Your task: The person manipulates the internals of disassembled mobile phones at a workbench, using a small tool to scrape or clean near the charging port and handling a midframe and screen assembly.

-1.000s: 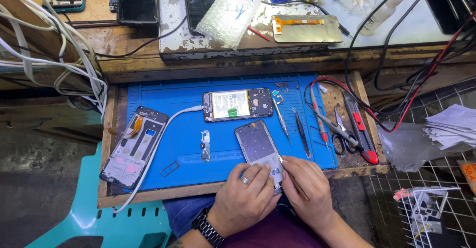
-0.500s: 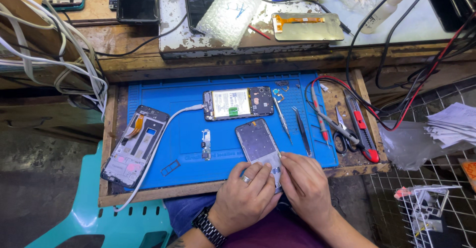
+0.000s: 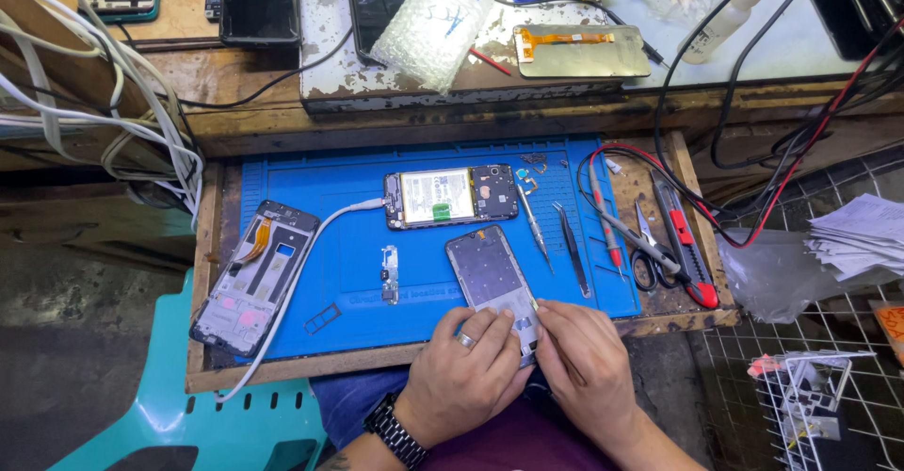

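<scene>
Both hands sit together at the near edge of the blue mat (image 3: 311,320): the left hand (image 3: 463,377) presses its fingers down on the lower end of the phone back panel (image 3: 490,278), while the right hand (image 3: 586,369) pinches a thin tool against its corner. Since a second ago they have barely shifted, so the prying continues at that same corner. Beyond lie an opened phone (image 3: 450,196), tweezers (image 3: 571,262) and scissors (image 3: 648,262).
</scene>
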